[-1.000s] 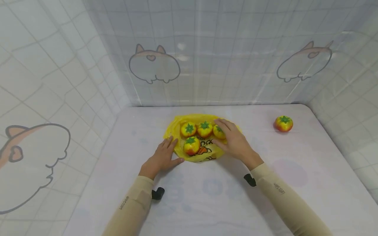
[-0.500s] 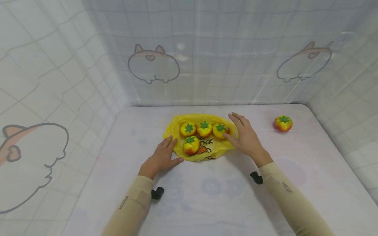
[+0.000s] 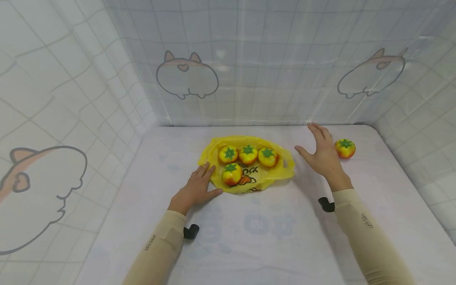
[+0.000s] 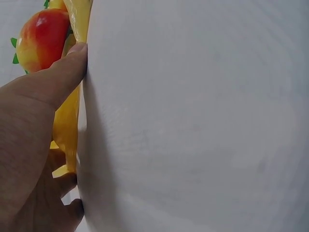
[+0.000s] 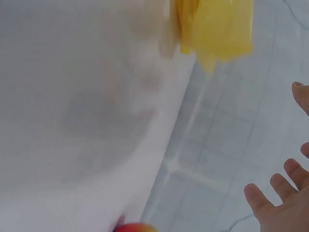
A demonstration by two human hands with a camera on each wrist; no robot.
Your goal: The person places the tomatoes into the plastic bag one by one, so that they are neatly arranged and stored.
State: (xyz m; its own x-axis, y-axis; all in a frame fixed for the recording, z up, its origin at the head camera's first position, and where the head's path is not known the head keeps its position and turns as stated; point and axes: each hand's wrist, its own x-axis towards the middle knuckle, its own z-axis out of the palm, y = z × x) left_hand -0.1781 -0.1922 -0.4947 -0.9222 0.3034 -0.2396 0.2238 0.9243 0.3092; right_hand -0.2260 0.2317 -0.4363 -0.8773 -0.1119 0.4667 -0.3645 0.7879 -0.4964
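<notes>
A yellow plastic bag [image 3: 265,180] lies spread on the table with several round toy fruits [image 3: 232,174] on it, yellow and red with green star-shaped leaves. My left hand [image 3: 194,190] rests at the bag's left edge, fingers spread; the left wrist view shows its thumb [image 4: 67,67] touching the yellow plastic below one fruit [image 4: 43,38]. My right hand [image 3: 323,156] is off the bag, its fingers extended and holding nothing. Just right of it sits a single toy fruit [image 3: 345,149], partly in the right wrist view at the bottom edge.
The white table [image 3: 256,253] reaches a tiled-print curtain [image 3: 270,79] at the back, with more of it along both sides. Black camera mounts [image 3: 191,231] stick out from both sleeves.
My right hand has left the fruit at the bag's right side and moved right, close to the lone fruit. The left hand has stayed in place.
</notes>
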